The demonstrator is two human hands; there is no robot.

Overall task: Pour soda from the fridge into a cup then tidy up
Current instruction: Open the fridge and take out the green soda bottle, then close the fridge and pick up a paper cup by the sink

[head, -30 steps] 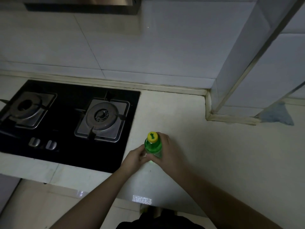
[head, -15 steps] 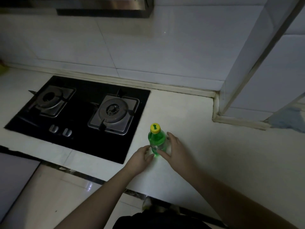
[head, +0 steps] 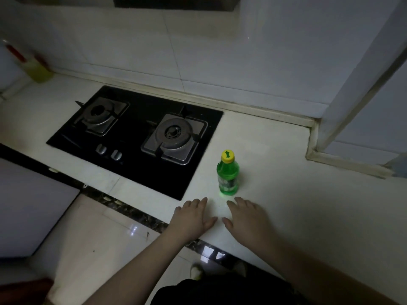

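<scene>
A small green soda bottle (head: 228, 175) with a yellow cap stands upright on the white counter (head: 297, 205), just right of the hob. Nothing touches it. My left hand (head: 193, 215) lies flat on the counter near its front edge, fingers straight, a little below and left of the bottle. Beside it my right hand (head: 247, 217) rests flat too, below and slightly right of the bottle. Neither hand holds anything. No cup is in view.
A black two-burner gas hob (head: 134, 137) with two knobs is set into the counter on the left. A yellow bottle with a red top (head: 36, 68) stands blurred at the far left by the wall. A tiled column (head: 356, 89) rises at the right.
Both hands have let go of the soda bottle and drawn back toward me, now lying flat on the counter. The view has shifted left and back.
</scene>
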